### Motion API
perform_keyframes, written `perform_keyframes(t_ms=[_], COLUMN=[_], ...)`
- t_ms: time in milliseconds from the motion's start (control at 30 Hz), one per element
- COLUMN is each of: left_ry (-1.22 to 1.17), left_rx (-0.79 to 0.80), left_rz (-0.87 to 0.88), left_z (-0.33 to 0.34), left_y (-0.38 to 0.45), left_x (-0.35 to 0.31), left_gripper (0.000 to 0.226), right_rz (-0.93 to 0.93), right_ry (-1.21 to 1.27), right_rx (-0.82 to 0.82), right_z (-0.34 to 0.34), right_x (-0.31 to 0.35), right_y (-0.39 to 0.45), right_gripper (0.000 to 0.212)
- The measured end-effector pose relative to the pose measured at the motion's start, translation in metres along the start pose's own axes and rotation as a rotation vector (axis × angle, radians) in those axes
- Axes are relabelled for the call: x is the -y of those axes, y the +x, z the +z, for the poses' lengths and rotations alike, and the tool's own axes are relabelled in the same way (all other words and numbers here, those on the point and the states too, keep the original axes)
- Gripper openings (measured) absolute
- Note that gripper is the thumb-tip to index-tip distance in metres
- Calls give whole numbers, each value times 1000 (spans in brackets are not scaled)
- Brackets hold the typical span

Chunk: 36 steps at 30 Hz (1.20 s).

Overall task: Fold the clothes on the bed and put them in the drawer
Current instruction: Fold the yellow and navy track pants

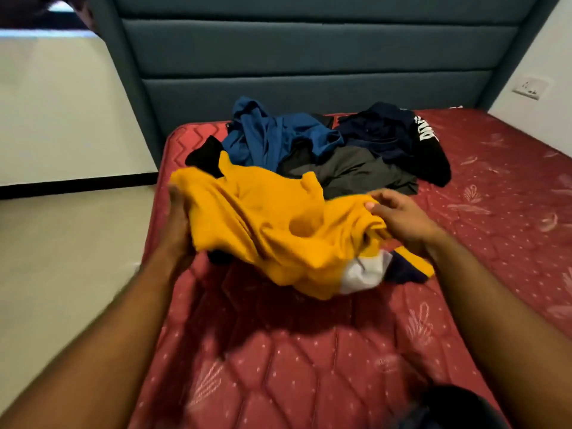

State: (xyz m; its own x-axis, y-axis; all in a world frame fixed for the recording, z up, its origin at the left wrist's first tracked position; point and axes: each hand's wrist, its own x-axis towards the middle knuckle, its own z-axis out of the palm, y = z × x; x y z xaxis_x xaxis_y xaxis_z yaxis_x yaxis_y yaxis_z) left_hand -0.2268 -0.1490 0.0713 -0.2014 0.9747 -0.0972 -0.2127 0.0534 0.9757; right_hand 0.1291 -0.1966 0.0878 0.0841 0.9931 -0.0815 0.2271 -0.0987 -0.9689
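Note:
A crumpled yellow garment (266, 230) with white and dark navy patches at its lower right hangs just above the red mattress (309, 351). My left hand (178, 221) grips its left edge. At the garment's right edge, my right hand (399, 216) pinches the fabric. Behind it lies a pile: a blue garment (272, 134), a grey garment (349, 171), a dark navy garment with white lettering (399, 137) and a black piece (207, 156). No drawer is in view.
A padded teal headboard (309, 57) rises behind the pile. The mattress edge runs along the left, with pale floor (62, 258) beyond it. A wall socket (530, 88) sits on the white wall at the right.

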Motion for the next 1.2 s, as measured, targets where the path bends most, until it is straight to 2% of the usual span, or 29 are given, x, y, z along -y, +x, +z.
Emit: perform_keyframes(t_ms=[33,100,133,167,200,233,267,300,367,400,467,500,533,600,633,667,700,733,767,800,833,867,900,967,1033,1100,1133,1200], left_ry=[34,247,339,407,464,527,566,586,512,420,152,48,34,292,431,583,795,955,1080,1188,1253,1279,1272,1227,1246,1256,1201,855], left_rx=[50,106,157,238,319,358,360,329,340,363,482,502,521,614,682,743,749,791,779,671,478,277,124,14,-9,-105,-210,-502], left_rz=[-172,-394,-489,-589,-655,-681,-671,-631,-602,-599,-565,-525,-470,-405,-438,-494,-513,-479,-384,-236,-117,-75,-98,-222,-212,-220,-236,-259], left_z=[-15,-51,-69,-85,-97,-107,-109,-110,-105,-104,-107,-107,-103,-89,-79,-70,-62,-65,-72,-86,-100,-113,-125,-139,-150,-153,-156,-159], left_y=[-2,-16,-31,-45,-64,-76,-90,-93,-86,-77,-57,-48,-46,-56,-68,-81,-92,-99,-108,-111,-113,-114,-116,-125,-127,-119,-112,-93], left_x=[6,39,58,79,92,103,101,98,64,40,-11,-29,-42,-35,-15,7,32,64,93,118,134,148,158,170,182,179,178,165], left_gripper=[39,29,37,47,49,40,26,27,41,47,66,67,64,55,45,37,45,68,89,96,91,79,70,65,46,25,20,22], right_rz=[1,81,105,132,177,168,134,133,167,164,189,197,127,-103,-161,-152,-81,-7,55,92,164,270,362,491,544,625,631,446], right_ry=[44,93,78,1,-120,-288,-498,-700,-947,-964,-755,-624,-527,-552,-609,-668,-738,-805,-848,-861,-850,-829,-806,-726,-595,-399,-366,-445], right_rx=[19,89,94,115,159,215,279,323,283,359,473,438,337,120,120,212,314,333,256,111,-44,-131,-127,-7,-44,-167,-271,-547], right_z=[17,52,68,77,86,92,96,101,102,102,95,91,90,96,104,113,119,123,121,118,113,112,113,121,123,117,112,95], right_x=[-2,-25,-45,-71,-95,-119,-144,-156,-156,-140,-93,-68,-46,-22,-21,-30,-51,-72,-97,-116,-136,-148,-158,-178,-184,-175,-160,-127], right_y=[-8,-29,-46,-63,-78,-91,-100,-102,-84,-74,-47,-37,-30,-30,-34,-41,-50,-64,-76,-92,-104,-116,-125,-136,-131,-117,-110,-93], right_gripper=[11,12,7,19,46,73,88,85,45,31,21,18,15,13,19,26,36,47,57,64,68,71,70,46,13,10,3,13])
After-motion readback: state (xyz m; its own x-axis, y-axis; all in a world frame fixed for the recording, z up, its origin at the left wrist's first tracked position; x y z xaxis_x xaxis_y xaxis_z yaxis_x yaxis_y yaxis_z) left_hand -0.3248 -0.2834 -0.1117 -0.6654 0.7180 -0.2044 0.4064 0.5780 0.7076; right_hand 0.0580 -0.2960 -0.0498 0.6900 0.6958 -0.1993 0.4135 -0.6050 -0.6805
